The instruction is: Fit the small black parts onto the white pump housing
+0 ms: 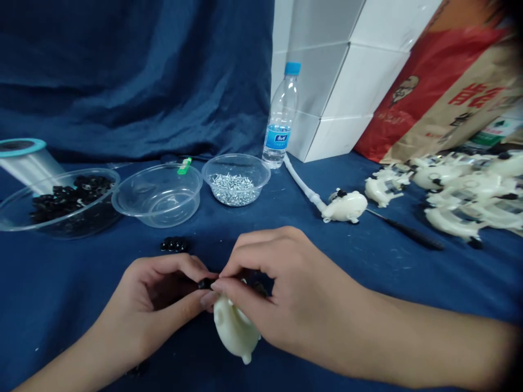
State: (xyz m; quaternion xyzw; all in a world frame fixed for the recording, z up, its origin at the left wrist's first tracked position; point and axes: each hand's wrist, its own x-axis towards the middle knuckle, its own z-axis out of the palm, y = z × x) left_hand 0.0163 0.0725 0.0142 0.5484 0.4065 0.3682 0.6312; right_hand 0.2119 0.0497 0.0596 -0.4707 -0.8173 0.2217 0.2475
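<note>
My left hand [163, 294] pinches a small black plastic part [204, 283] between thumb and forefinger. Close against it, my right hand [278, 283] is closed on a cream-coloured plastic shell [235, 329], rounded with small knobs, which hangs below the fingers. The two hands' fingertips meet at the black part, and I cannot tell whether it is joined to the shell. My right fingers hide the shell's upper side. Just beyond my left hand, several small black parts [174, 244] lie in a row on the blue cloth [314, 256].
Clear bowls stand behind: one with black parts [73, 198], an empty bowl [157, 196], one with screws [232, 188]. A spool [32, 163], water bottle [280, 120], white tube [304, 185], cream shell [345, 207], black-handled screwdriver [412, 233], piled shells [478, 190] and white boxes [339, 81] surround them.
</note>
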